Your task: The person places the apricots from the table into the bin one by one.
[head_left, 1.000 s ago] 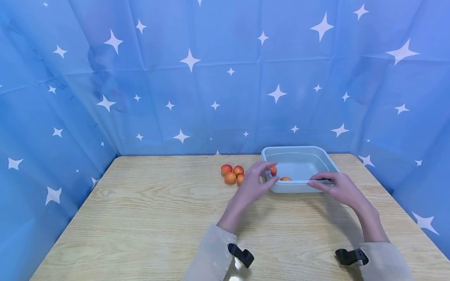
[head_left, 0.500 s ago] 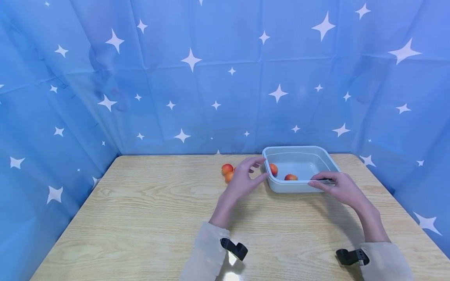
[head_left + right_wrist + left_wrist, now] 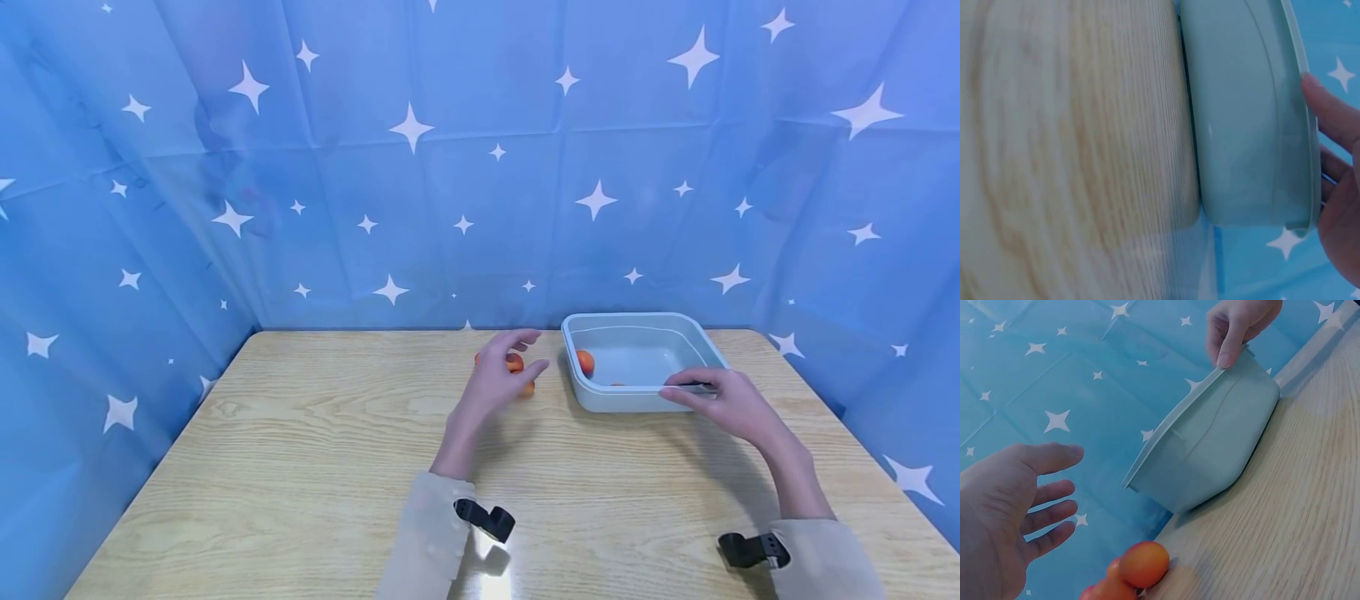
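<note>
My left hand hovers over a small cluster of orange-red apricots, thumb and fingers apart and holding nothing. It partly covers the apricots in the head view. In the left wrist view the bare palm is at the left, above the apricots. To the right stands a light blue plastic basin. My right hand pinches its near rim, thumb outside and fingers over the inside, as the right wrist view also shows. Inside the basin an apricot lies by the left wall; another is mostly hidden behind the front rim.
Everything stands on a light wood-grain table. A blue curtain with white stars hangs right behind its back edge and along both sides. The basin sits near the back right of the table.
My left hand has moved left from the basin's left rim to over the apricots. The apricot near the basin's front has shifted position. My right hand stays on the rim.
</note>
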{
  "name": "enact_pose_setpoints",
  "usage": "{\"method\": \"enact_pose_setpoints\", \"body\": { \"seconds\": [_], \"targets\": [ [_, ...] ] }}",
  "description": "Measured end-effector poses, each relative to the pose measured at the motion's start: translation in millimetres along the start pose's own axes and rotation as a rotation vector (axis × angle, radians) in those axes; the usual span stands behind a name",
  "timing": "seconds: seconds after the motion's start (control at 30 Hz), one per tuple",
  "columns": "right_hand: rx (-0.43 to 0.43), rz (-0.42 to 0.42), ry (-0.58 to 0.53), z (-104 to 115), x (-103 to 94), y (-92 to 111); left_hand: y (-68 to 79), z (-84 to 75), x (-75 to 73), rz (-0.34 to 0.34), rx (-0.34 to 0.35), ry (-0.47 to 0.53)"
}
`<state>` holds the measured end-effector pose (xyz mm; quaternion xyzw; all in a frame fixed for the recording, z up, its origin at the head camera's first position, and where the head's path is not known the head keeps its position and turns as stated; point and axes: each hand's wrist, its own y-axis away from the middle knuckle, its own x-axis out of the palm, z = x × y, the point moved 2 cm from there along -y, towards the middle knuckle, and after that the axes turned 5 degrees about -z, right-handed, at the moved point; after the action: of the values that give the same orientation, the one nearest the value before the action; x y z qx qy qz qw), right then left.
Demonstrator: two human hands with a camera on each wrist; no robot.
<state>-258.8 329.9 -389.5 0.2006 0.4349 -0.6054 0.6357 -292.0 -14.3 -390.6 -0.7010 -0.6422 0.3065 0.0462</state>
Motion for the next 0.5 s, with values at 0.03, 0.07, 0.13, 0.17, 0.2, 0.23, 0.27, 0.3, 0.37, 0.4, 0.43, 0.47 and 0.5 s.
{"method": "enact_pose_setpoints", "body": {
  "seconds": [0.03,0.07,0.13,0.17,0.2,0.23,0.27,0.3,0.37,0.4,0.43,0.47,0.5],
  "targets": [
    [0.000,0.001,0.000,0,-0.1,0,-0.2,1.5,-1.3,-0.004,-0.002,0.001],
    [0.000,0.002,-0.001,0,-0.1,0,-0.3,3.0,-2.7,-0.008,-0.006,0.003],
    [0.000,0.001,0.000,1,-0.3,0,-0.3,6.8,-5.5,-0.018,-0.015,0.012],
    [-0.001,0.000,0.000,1,-0.3,0,-0.4,8.7,-7.1,-0.024,-0.017,0.019],
    [-0.002,-0.001,0.000,1,-0.3,0,-0.4,10.8,-8.4,-0.028,-0.021,0.023],
    [-0.003,-0.002,0.001,1,-0.3,0,-0.4,13.0,-9.8,-0.030,-0.026,0.027],
    [-0.004,-0.002,0.001,1,-0.3,0,-0.3,15.0,-11.4,-0.032,-0.029,0.031],
    [-0.005,-0.004,0.003,1,-0.3,0,-0.2,17.2,-13.0,-0.033,-0.034,0.030],
    [-0.007,-0.004,0.002,1,-0.2,0,0.7,21.3,-16.2,-0.027,-0.057,0.027],
    [-0.008,-0.003,0.001,1,-0.1,0,1.3,23.4,-17.7,-0.021,-0.071,0.026],
    [-0.007,-0.003,0.002,1,-0.1,0,1.8,25.3,-19.2,-0.016,-0.081,0.028],
    [-0.007,-0.004,0.002,1,-0.1,1,2.3,27.3,-20.6,-0.010,-0.092,0.026],
    [-0.006,-0.003,0.001,1,-0.2,1,3.1,29.3,-21.9,-0.004,-0.109,0.022]
  ]
}}
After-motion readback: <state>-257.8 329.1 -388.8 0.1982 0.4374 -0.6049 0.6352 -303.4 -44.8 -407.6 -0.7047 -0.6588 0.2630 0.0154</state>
